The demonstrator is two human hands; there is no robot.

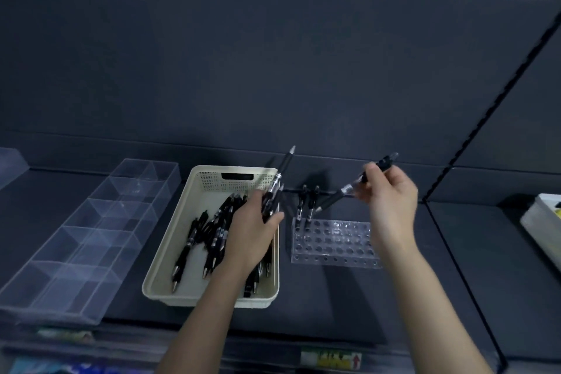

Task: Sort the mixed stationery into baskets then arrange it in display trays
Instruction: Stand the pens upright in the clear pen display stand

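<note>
1. A dark grey shelf [349, 297] and a dark grey back wall [273, 70] fill most of the view. The paper labels [331, 358] on the shelf's front edge are too blurry to read.
2. A long clear plastic tray with little boxes [100, 231] sits on the left.
3. A cream plastic basket [209, 182] sits in the middle and holds loose black pens [194, 240]. The left arm hides some of them.
4. A clear block with round holes [334, 243] sits just right of the basket. Two standing black pens [306, 203] poke up from its back left corner. The right arm hides its right end.
5. A white box [543, 218] at the far right is cut off.
6. The left hand [252, 234] curls round a bunch of black pens [274, 191] above the basket. I cannot count them.
7. The right hand [391, 200] pinches one black pen [352, 188] above the block, and it slants down to the left.
</note>
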